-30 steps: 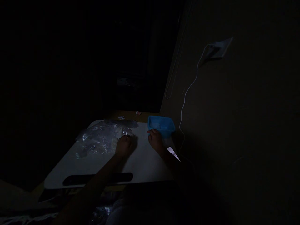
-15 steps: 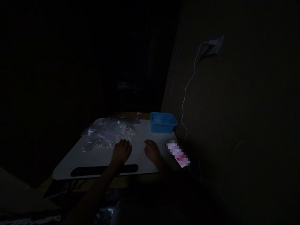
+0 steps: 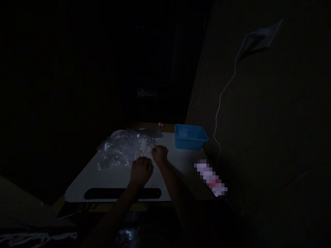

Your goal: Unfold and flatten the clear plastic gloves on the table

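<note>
A crumpled white cloth-like piece (image 3: pixel 144 146) lies on the white folding table (image 3: pixel 119 179), against a heap of clear plastic bags (image 3: pixel 120 146). Dim light hides its exact kind. My right hand (image 3: pixel 159 154) is closed at the right edge of the white piece, fingers curled onto it. My left hand (image 3: pixel 141 170) is closed at the near edge of the same piece, knuckles up; whatever its fingers hold is hidden beneath them.
A blue plastic basket (image 3: pixel 191 137) stands at the table's back right. To the right lies a lit phone (image 3: pixel 210 177) with a blurred screen. A white cable (image 3: pixel 219 100) hangs from a wall socket (image 3: pixel 266 36). A small pinkish-white object (image 3: pixel 160 124) sits behind the table.
My right hand has moved left and forward onto the white piece. My left hand stays at its near edge. The view has turned slightly left, shifting everything rightward.
</note>
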Demonstrator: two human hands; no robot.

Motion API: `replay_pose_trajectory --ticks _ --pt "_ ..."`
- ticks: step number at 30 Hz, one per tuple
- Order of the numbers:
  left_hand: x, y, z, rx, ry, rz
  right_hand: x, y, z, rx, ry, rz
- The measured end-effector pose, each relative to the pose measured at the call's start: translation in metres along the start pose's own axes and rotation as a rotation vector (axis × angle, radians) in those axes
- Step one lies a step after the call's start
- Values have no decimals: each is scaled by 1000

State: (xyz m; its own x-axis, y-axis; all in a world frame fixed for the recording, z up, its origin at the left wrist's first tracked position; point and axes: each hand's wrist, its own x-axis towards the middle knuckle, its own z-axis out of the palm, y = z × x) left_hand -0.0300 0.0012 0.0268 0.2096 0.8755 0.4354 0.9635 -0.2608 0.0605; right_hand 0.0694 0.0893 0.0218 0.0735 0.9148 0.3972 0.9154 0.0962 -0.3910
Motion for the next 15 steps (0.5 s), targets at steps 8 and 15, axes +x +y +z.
replay_pose_trajectory --ticks 8,15 --pt "-1 0 -1 -19 -7 -18 1 24 -26 291 99 17" --pt "-3 -1 -3 -2 -38 -60 1 69 -95 344 190 4"
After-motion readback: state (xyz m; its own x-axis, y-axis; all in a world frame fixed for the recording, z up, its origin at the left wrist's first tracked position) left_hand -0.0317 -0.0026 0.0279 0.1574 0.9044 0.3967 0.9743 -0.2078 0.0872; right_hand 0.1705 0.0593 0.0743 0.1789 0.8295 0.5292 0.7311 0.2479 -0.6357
